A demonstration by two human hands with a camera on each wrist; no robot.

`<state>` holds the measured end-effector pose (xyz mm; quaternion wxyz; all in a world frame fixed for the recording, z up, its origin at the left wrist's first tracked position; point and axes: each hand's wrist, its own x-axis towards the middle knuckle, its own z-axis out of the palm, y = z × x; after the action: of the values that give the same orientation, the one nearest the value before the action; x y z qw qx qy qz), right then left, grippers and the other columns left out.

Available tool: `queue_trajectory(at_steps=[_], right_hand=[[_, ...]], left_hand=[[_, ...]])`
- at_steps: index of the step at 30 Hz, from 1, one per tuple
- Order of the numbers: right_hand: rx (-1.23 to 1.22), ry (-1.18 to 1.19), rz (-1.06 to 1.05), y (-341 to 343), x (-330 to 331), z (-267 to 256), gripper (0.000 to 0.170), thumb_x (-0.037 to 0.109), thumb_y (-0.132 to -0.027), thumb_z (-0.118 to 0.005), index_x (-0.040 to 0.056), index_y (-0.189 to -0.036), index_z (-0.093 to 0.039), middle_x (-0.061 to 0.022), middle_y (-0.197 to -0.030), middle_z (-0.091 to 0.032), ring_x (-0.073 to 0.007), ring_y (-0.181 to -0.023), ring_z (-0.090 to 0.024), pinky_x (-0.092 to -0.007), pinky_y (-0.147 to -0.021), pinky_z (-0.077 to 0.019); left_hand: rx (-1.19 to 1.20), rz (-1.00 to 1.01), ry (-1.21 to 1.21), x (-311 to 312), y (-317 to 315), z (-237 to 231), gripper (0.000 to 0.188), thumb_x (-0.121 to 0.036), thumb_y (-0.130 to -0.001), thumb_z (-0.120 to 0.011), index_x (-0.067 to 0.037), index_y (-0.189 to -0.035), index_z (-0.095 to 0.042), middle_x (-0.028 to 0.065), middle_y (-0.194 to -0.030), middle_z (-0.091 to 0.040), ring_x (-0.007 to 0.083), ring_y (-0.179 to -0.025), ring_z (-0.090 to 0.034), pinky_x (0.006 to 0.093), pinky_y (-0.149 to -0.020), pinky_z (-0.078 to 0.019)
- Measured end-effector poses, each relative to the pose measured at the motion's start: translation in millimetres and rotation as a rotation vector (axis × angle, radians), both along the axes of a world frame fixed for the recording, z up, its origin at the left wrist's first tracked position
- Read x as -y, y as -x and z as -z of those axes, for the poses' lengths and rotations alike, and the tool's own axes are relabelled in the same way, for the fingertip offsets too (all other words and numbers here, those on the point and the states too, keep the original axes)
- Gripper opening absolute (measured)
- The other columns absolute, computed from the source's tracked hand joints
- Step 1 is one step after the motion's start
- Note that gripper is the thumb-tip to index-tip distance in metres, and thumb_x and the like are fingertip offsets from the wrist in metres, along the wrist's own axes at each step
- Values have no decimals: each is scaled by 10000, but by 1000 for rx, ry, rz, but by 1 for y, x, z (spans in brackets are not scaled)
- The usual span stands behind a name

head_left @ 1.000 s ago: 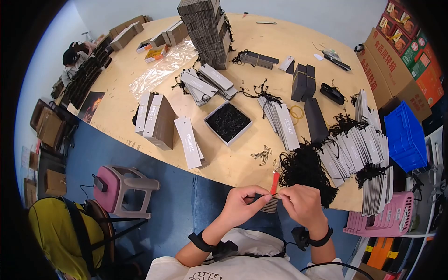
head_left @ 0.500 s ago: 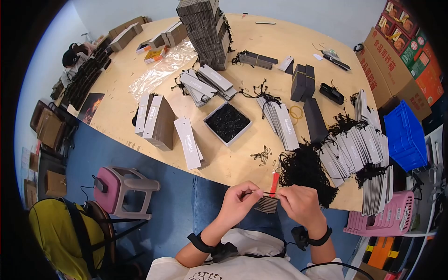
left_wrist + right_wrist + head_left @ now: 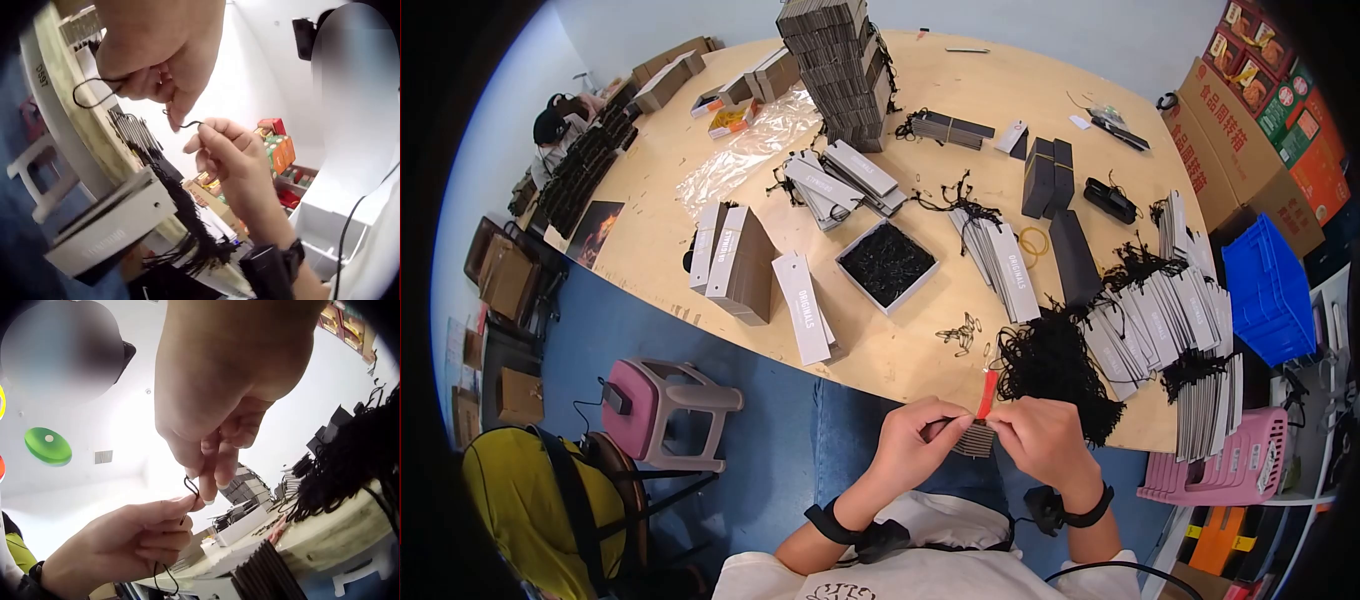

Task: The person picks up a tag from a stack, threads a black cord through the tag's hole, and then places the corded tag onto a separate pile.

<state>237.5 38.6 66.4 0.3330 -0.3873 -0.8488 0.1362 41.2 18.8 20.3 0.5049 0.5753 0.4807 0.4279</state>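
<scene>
A thin black cord (image 3: 192, 124) runs between my two hands at the table's front edge. My left hand (image 3: 915, 440) pinches it between thumb and fingers, and a loop of the cord hangs out behind that hand in the left wrist view. My right hand (image 3: 1050, 440) pinches the cord's other part, its fingertips right by the left ones. A small loop (image 3: 191, 485) shows at the fingertips in the right wrist view. Just below the hands is a stack of grey hang tags (image 3: 974, 441), seen edge-on. A red strip (image 3: 988, 393) lies behind the fingertips.
A heap of black cords (image 3: 1055, 370) lies right of the hands, beside fanned strung tags (image 3: 1155, 330). Small metal pins (image 3: 962, 335), a box of black bits (image 3: 888, 262) and loose ORIGINALS tags (image 3: 805, 305) are farther back. A tall tag stack (image 3: 840, 80) stands behind.
Half a second ago the fingertips were farther apart with the cord stretched between them. Now the left hand has moved right and the fingertips are close together again.
</scene>
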Motion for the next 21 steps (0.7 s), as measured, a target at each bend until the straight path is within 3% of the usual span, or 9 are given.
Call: queue_trajectory(at_steps=[3, 9, 12, 14, 21], right_hand=[[38, -4, 26, -6, -3, -3, 108, 76, -803, -726, 75, -845, -626, -61, -674, -602, -238, -589, -622, -335, -527, -484], [10, 24, 61, -13, -5, 10, 107, 74, -808, -723, 68, -850, -625, -68, -678, -605, -246, -586, -620, -335, -522, -475], [-13, 61, 62, -14, -4, 13, 107, 74, -813, -721, 63, -854, -622, -71, -683, -612, -252, -585, -619, -337, -523, -475], [-13, 82, 62, -15, -2, 15, 103, 71, -818, -716, 61, -858, -622, -74, -689, -618, -257, -588, -620, -338, -525, -476], [-61, 79, 58, -9, 1, 13, 95, 20, -797, -707, 42, -860, -639, -81, -689, -633, -250, -576, -624, -325, -524, -469]], left_hand=[[2, 2, 29, 1, -1, -1, 89, -83, -927, -683, -3, -967, -685, -66, -703, -523, 5, -601, -397, 198, -535, -320], [272, -10, 175, 0, 1, -14, 57, -29, -937, -629, -2, -985, -615, -57, -713, -503, 1, -641, -408, 175, -572, -331], [203, -86, 119, 0, 1, -21, 66, 1, -922, -611, 9, -987, -603, -42, -716, -532, 7, -629, -414, 179, -561, -347], [-144, -35, -38, 1, 5, -22, 69, 5, -905, -619, 26, -969, -605, -20, -701, -550, 18, -609, -432, 187, -544, -363], [-296, 28, -159, -1, 4, -24, 140, -68, -847, -711, -4, -969, -690, 33, -708, -588, 73, -565, -470, 232, -523, -374]])
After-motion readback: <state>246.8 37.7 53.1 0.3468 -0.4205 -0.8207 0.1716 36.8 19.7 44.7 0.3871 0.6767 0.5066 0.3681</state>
